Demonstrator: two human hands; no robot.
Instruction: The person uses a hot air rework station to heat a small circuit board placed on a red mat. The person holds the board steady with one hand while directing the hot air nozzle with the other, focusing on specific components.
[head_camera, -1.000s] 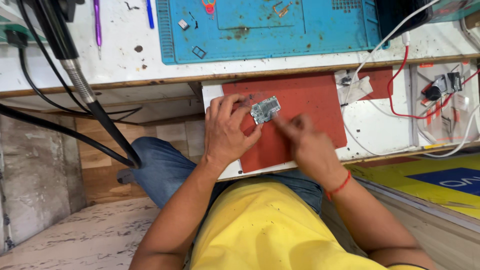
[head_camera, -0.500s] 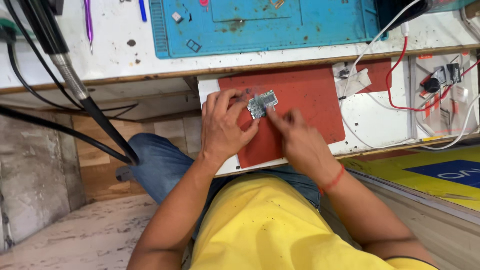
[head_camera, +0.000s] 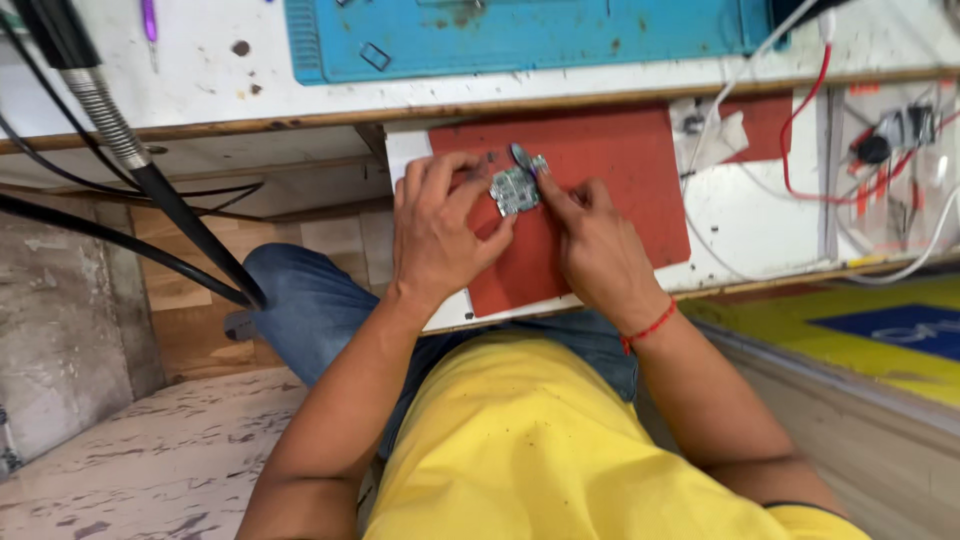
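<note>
circuit board (head_camera: 515, 189): hard, green-grey, dotted with small shiny metal parts
red mat (head_camera: 600, 190): matt, smooth, rubbery-looking
blue mat (head_camera: 520, 35): matt, stained, scuffed
tabletop (head_camera: 210, 80): white, worn, spotted; bare wood edge
shirt (head_camera: 560, 450): yellow cloth, soft, matt

At your twelve o'clock lies a blue work mat (head_camera: 540, 35). Red and white wires (head_camera: 800, 150) trail at two o'clock. A black flexible hose (head_camera: 130, 160) crosses at ten o'clock, beside a purple pen (head_camera: 149, 20).
</note>
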